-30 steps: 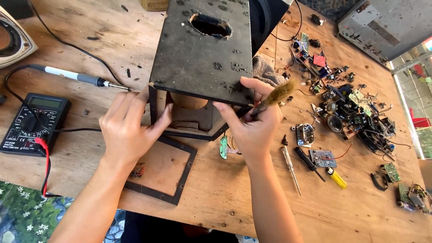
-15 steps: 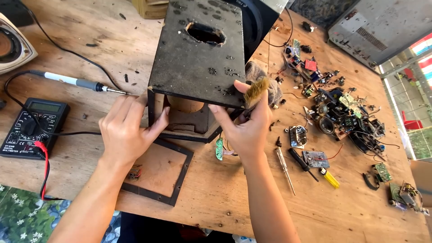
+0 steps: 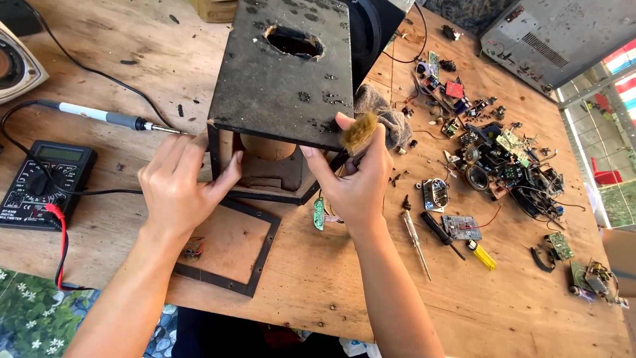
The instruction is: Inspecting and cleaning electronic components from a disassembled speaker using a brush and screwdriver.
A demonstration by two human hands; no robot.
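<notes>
A dusty black speaker box (image 3: 285, 73) with an oval hole in its upper face lies on the wooden table, its open end toward me. My left hand (image 3: 179, 182) grips the box's left front edge. My right hand (image 3: 354, 179) holds the right front corner and also clamps a small brush with tan bristles (image 3: 359, 131) against the box's edge. Inside the opening a brown rounded part (image 3: 265, 147) shows. A flat black frame (image 3: 228, 246) lies on the table below the box.
A digital multimeter (image 3: 43, 180) with a red lead sits at the left, a soldering iron (image 3: 109, 118) behind it. Screwdrivers (image 3: 417, 242), circuit boards and small parts (image 3: 493, 156) are scattered to the right. A grey rag (image 3: 384, 116) lies behind my right hand.
My right hand has turned the brush from pointing right to upright against the box's edge. The view has shifted a little; my left hand stays on the box.
</notes>
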